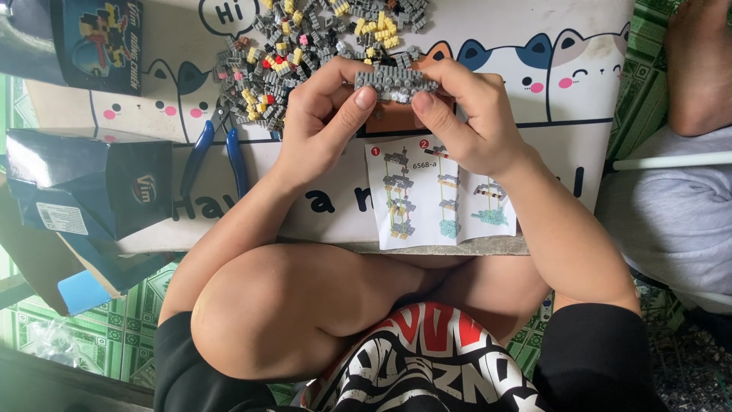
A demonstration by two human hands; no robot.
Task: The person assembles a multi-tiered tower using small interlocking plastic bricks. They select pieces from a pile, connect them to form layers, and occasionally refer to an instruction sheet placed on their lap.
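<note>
Hands: left hand (324, 122) and right hand (465, 114) both pinch a small grey brick assembly (394, 82) above the bench (534, 30); judging by the far loose brick pile (305, 46), most building remains.

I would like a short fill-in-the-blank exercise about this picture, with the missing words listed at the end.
1. Both hands, left hand and right hand, hold a ____ block assembly.
2. The pliers have ____ handles.
3. The instruction sheet lies directly below the ____ hand.
4. The loose bricks lie in a ____.

Missing words: grey; blue; right; pile
</note>
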